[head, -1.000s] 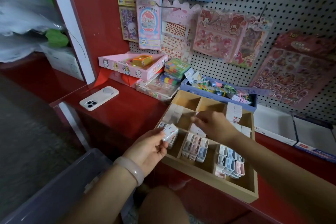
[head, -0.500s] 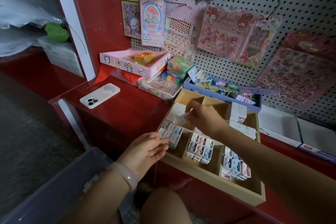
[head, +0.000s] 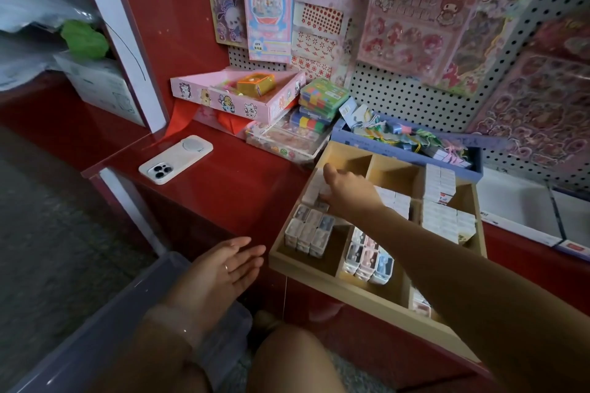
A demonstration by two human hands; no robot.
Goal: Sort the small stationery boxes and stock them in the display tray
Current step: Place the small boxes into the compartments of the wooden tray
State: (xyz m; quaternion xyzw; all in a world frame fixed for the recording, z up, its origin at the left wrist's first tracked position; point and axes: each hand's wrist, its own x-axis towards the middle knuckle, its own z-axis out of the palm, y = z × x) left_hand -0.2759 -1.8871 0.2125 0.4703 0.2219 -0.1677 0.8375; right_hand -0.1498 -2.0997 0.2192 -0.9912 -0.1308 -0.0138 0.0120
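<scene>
Head view, single entry.

Tray (head: 322, 277): wooden, divided into compartments, sitting on the red counter (head: 223, 188) with its near edge overhanging the counter's front. Risk: a press on that edge could tip it and spill the stock.

Boxes (head: 306, 233): small, pale, some with clear windows showing grey, pink or blue contents. Packed upright in tight blocks in the near-left, near-middle and right compartments; two rear compartments show bare wood.

Right hand (head: 348, 191): reached across into the left-middle compartment, fingers curled down onto a white box (head: 314, 191) at the left wall. Whether it is gripped or only being pushed, I cannot tell. Risk: the forearm passes just above the near-middle block and could knock the boxes out of line.

Left hand (head: 220, 268): in front of the counter, palm up, fingers spread flat, holding nothing.

Phone (head: 175, 159): face down on the counter, well apart from the tray.
</scene>
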